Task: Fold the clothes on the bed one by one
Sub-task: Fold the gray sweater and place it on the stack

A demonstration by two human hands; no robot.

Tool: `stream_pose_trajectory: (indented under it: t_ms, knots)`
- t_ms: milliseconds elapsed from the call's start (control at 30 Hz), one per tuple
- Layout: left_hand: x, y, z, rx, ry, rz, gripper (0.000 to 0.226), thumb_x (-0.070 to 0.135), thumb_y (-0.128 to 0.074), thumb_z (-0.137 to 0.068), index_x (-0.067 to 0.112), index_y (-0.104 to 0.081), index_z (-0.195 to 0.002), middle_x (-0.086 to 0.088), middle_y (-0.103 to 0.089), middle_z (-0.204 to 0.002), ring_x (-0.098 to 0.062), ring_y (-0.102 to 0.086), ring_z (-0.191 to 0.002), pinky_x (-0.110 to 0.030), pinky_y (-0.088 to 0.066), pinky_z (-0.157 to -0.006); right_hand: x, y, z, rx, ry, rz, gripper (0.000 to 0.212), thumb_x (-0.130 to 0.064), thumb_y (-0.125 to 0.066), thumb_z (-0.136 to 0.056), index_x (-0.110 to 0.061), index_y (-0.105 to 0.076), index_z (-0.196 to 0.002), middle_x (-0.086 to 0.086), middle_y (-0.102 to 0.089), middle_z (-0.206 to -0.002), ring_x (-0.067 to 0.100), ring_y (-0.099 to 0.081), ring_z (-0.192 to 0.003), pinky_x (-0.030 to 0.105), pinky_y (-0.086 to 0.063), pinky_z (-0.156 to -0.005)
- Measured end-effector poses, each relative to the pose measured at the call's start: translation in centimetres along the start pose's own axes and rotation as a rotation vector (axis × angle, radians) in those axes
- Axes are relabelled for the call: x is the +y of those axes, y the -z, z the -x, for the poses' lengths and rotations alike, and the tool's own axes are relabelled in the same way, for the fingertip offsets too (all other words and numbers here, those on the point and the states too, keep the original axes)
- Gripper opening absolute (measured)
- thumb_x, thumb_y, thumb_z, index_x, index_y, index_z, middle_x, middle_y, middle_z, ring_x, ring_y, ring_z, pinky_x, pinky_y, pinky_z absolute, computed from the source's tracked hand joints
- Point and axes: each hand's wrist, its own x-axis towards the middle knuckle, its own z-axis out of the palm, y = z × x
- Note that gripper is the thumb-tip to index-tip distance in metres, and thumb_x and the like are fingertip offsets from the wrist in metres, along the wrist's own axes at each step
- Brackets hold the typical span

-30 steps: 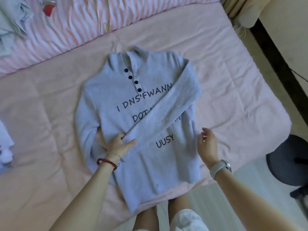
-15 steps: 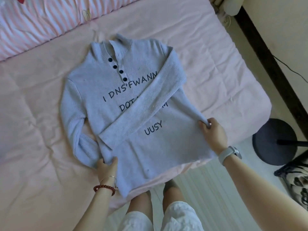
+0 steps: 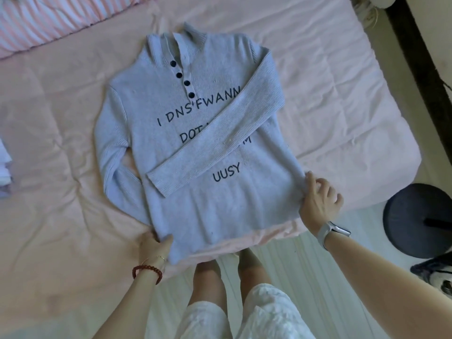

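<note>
A pale lilac knit sweater (image 3: 195, 152) with dark buttons and black lettering lies face up on the pink bed (image 3: 330, 94). Its right sleeve is folded diagonally across the chest; the left sleeve lies along the body's left side. My left hand (image 3: 154, 243) grips the hem's lower left corner, thumb on top of the cloth. At the right side edge, near the hem, my right hand (image 3: 318, 199) pinches the sweater. The hem hangs slightly over the bed's front edge.
A pink-and-white striped quilt (image 3: 49, 23) lies along the bed's back left. Folded pale clothes (image 3: 5, 167) sit at the left edge. A dark round stool (image 3: 415, 221) stands on the floor at right, by a dark bed frame (image 3: 420, 57). My legs stand at the bed's front edge.
My left hand left the folded sleeve's cuff and moved down to the hem's left corner. My right hand shifted to the right side edge and took hold of it.
</note>
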Motion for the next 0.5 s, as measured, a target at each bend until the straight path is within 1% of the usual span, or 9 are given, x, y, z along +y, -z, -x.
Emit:
stream_pose_trajectory:
  t_ms: [67,133,167,200,233,300,333,400,500]
  knots:
    - [0.5,0.5,0.3,0.134,-0.083,0.062,0.014,0.015,-0.067,-0.078,0.005,-0.056,-0.079,-0.015,-0.059,-0.079,-0.035,-0.060,-0.085,-0.039,-0.048,-0.076,-1.7,-0.3,0.7,0.019,0.119,0.065,0.075,-0.005,-0.049,-0.079,-0.025,-0.021,-0.146,0.010,-0.023,-0.149,0.028,-0.021,-0.136,0.054,-0.007,-0.108]
    - [1.4,1.4,-0.4,0.201,-0.026,0.206,0.035,0.018,-0.067,-0.081,0.002,-0.054,-0.109,-0.017,-0.056,-0.107,-0.031,-0.055,-0.097,-0.034,-0.043,-0.085,-4.3,-0.7,1.5,0.038,0.272,0.098,0.077,-0.006,-0.051,-0.079,-0.022,-0.020,-0.148,0.016,-0.017,-0.153,0.032,-0.014,-0.141,0.062,-0.004,-0.107]
    - [1.8,2.0,-1.2,0.214,0.041,0.291,0.048,0.017,-0.064,-0.085,0.000,-0.044,-0.125,-0.017,-0.050,-0.119,-0.029,-0.053,-0.100,-0.032,-0.041,-0.087,-5.6,-0.9,1.9,0.041,0.337,0.112,0.076,-0.007,-0.052,-0.079,-0.021,-0.021,-0.148,0.017,-0.015,-0.154,0.033,-0.013,-0.142,0.063,-0.004,-0.107]
    - [2.2,2.7,-2.2,0.211,0.112,0.386,0.049,0.016,-0.061,-0.088,0.000,-0.040,-0.129,-0.015,-0.048,-0.119,-0.026,-0.053,-0.097,-0.032,-0.042,-0.085,-7.0,-1.1,2.3,0.034,0.402,0.121,0.075,-0.008,-0.052,-0.080,-0.021,-0.022,-0.148,0.018,-0.014,-0.154,0.034,-0.013,-0.142,0.064,-0.003,-0.108]
    - [2.6,3.4,-3.4,0.191,0.157,0.488,0.038,0.016,-0.057,-0.090,0.002,-0.045,-0.122,-0.013,-0.049,-0.112,-0.025,-0.054,-0.088,-0.034,-0.045,-0.080,-8.4,-1.4,2.8,0.021,0.472,0.123,0.072,-0.010,-0.051,-0.082,-0.022,-0.022,-0.147,0.017,-0.012,-0.155,0.034,-0.011,-0.143,0.063,-0.002,-0.108]
    - [3.5,4.7,-5.1,0.081,0.222,0.646,0.010,0.018,-0.053,-0.092,0.008,-0.054,-0.091,-0.014,-0.054,-0.099,-0.020,-0.054,-0.072,-0.035,-0.047,-0.068,-11.0,-2.3,3.7,-0.047,0.602,0.133,0.068,-0.014,-0.044,-0.089,-0.025,-0.014,-0.149,0.013,-0.001,-0.157,0.031,-0.002,-0.144,0.056,0.001,-0.112]
    - [3.8,5.2,-5.6,0.042,0.217,0.660,0.012,0.017,-0.054,-0.092,0.011,-0.054,-0.081,-0.014,-0.057,-0.096,-0.020,-0.055,-0.072,-0.034,-0.047,-0.068,-12.3,-2.7,4.1,-0.106,0.645,0.134,0.066,-0.016,-0.040,-0.092,-0.026,-0.008,-0.149,0.010,0.006,-0.157,0.028,0.003,-0.144,0.051,0.001,-0.114]
    - [3.7,5.7,-6.5,0.027,0.092,0.545,0.017,0.016,-0.057,-0.090,0.010,-0.055,-0.074,-0.014,-0.060,-0.086,-0.025,-0.057,-0.077,-0.037,-0.048,-0.071,-14.8,-3.2,4.9,-0.197,0.688,0.091,0.062,-0.017,-0.034,-0.095,-0.026,-0.005,-0.149,0.006,0.007,-0.157,0.024,0.002,-0.145,0.044,-0.004,-0.116]
    - [3.5,6.3,-7.1,0.052,-0.095,0.293,0.016,0.015,-0.062,-0.086,0.003,-0.056,-0.078,-0.012,-0.058,-0.077,-0.024,-0.055,-0.076,-0.031,-0.043,-0.066,-18.7,-3.0,6.4,-0.212,0.711,-0.135,0.054,-0.013,-0.036,-0.094,-0.017,-0.023,-0.146,0.008,-0.019,-0.154,0.025,-0.022,-0.139,0.038,-0.024,-0.112]
